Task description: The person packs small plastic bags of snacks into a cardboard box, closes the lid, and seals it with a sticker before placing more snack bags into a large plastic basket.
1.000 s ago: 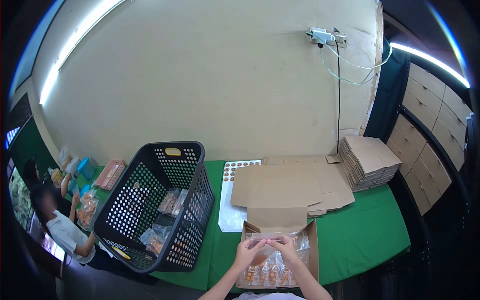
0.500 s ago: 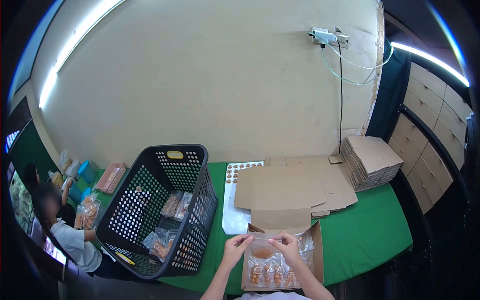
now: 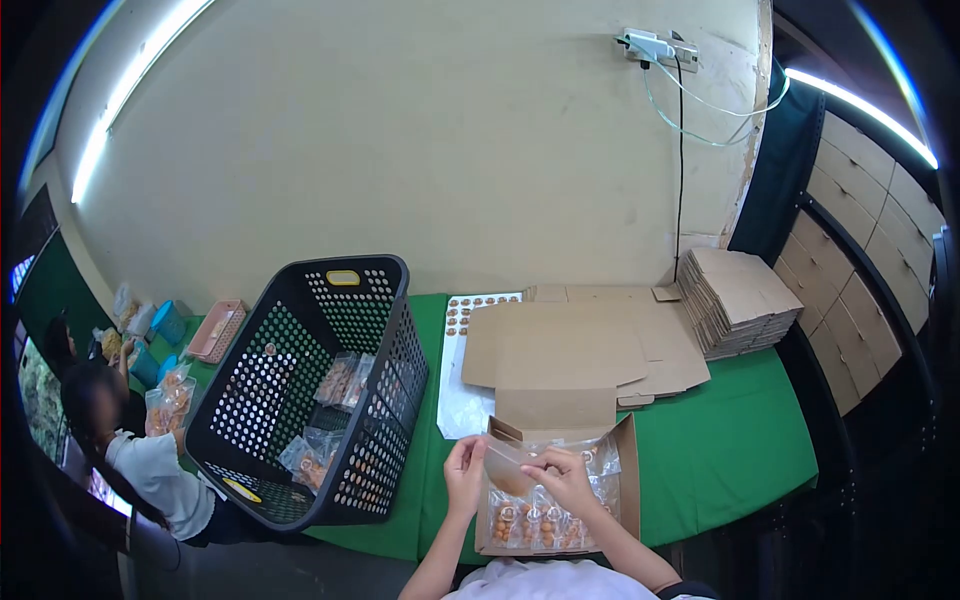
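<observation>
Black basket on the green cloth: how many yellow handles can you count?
2: the far handle is at the end toward the wall, the near handle at the end nearer the camera. Unseen faces of the black basket might hide others.

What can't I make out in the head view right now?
In the head view:
Clear bag: any seal too fine to see; left hand and right hand cover parts.
Packets: partly hidden by that bag.
White sheet: brown marks too small to read.
Wearer's white top: cut off by bottom edge.
</observation>
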Motion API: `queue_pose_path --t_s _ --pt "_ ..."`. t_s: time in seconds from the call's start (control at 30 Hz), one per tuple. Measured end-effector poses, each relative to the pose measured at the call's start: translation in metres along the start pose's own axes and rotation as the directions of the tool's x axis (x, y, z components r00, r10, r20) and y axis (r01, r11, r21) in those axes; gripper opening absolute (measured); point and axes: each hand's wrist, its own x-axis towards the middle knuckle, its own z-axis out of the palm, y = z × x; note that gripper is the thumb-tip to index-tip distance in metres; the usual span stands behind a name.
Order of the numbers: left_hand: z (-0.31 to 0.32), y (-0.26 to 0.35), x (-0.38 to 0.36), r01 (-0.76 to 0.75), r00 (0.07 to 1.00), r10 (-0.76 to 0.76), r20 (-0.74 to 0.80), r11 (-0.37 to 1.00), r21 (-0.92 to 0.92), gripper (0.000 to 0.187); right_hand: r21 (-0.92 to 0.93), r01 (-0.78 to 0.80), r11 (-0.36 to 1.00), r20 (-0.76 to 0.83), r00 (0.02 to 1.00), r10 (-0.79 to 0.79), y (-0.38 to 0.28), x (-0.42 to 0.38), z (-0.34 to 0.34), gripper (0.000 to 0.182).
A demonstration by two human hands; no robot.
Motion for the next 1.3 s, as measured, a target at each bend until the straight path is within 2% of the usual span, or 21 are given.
queue_pose_path --t_s 0.03,0.1,0.13,0.17,0.2,0.27,0.3,0.4,0.5,0.6,0.7,0.8,0.9,1.0,1.1,1.2,1.3 --pt "0.001 -0.001 -0.003 -0.087 0.996 0.085 0.015 0.986 0.14 0.038 0.042 -0.023 0.999 -0.037 0.999 0.025 0.005 0.0 -0.002 0.011" --pt "0.001 -0.003 -0.011 -0.256 0.966 0.244 0.083 0.879 0.403 0.063 0.289 -0.169 0.942 -0.1 0.974 0.205 0.007 0.0 -0.008 0.01" --pt "0.001 -0.007 -0.019 -0.224 0.97 0.173 0.169 0.909 0.352 0.072 0.409 -0.229 0.883 -0.114 0.947 0.299 0.008 -0.001 -0.012 0.01" --pt "-0.001 -0.013 -0.029 -0.185 0.96 0.107 0.258 0.935 0.302 0.082 0.418 -0.229 0.879 -0.108 0.948 0.298 0.019 -0.001 -0.018 0.009" --pt "0.002 -0.012 -0.036 -0.141 0.937 0.046 0.347 0.957 0.254 0.092 0.512 -0.243 0.824 -0.116 0.931 0.346 0.017 0.0 -0.02 0.01" --pt "0.006 -0.003 -0.051 -0.373 0.864 0.14 0.484 0.823 0.429 0.098 0.681 -0.251 0.687 -0.113 0.892 0.438 0.011 0.003 -0.025 0.01" --pt "0.008 0.001 -0.056 -0.485 0.815 0.17 0.554 0.723 0.491 0.101 0.694 -0.262 0.671 -0.111 0.882 0.459 0.017 0.002 -0.028 0.012" --pt "0.011 -0.015 -0.065 -0.519 0.806 0.187 0.562 0.68 0.518 0.086 0.77 -0.318 0.554 -0.018 0.856 0.516 0.029 0.001 -0.036 0.012" --pt "0.008 -0.024 -0.058 -0.433 0.82 0.091 0.564 0.744 0.509 0.064 0.846 -0.272 0.459 0.005 0.865 0.502 0.041 -0.003 -0.041 0.016" --pt "0.013 -0.015 -0.061 -0.239 0.923 0.062 0.38 0.866 0.438 0.036 0.749 -0.325 0.577 -0.049 0.842 0.537 0.034 -0.01 -0.041 0.023" --pt "-0.002 -0.039 -0.062 0.14 0.937 -0.253 0.24 0.903 0.405 0.036 0.499 -0.484 0.719 0.064 0.847 0.527 0.063 -0.03 -0.039 0.029" --pt "0.004 -0.054 -0.064 0.311 0.937 -0.333 0.105 0.933 0.183 0.046 0.342 -0.67 0.659 0.326 0.742 0.586 0.078 -0.05 -0.024 0.03" --pt "0.01 -0.057 -0.068 0.477 0.86 -0.492 0.135 0.869 0.131 0.055 0.303 -0.755 0.581 0.442 0.652 0.617 0.068 -0.062 -0.005 0.026" --pt "0.009 -0.067 -0.067 0.559 0.816 -0.557 0.157 0.829 0.036 0.057 0.487 -0.686 0.541 0.347 0.72 0.6 0.084 -0.068 0.002 0.021" --pt "0.014 -0.041 -0.061 0.63 0.757 -0.638 0.143 0.77 0.098 0.059 0.488 -0.647 0.586 0.252 0.748 0.614 0.091 -0.066 -0.003 0.019" --pt "0.003 -0.037 -0.058 0.557 0.799 -0.591 0.108 0.796 0.236 0.055 0.496 -0.655 0.571 0.253 0.737 0.626 0.089 -0.065 -0.009 0.017" --pt "-0.005 -0.041 -0.058 0.496 0.819 -0.55 0.163 0.822 0.278 0.053 0.529 -0.649 0.548 0.248 0.735 0.631 0.082 -0.067 -0.007 0.019"
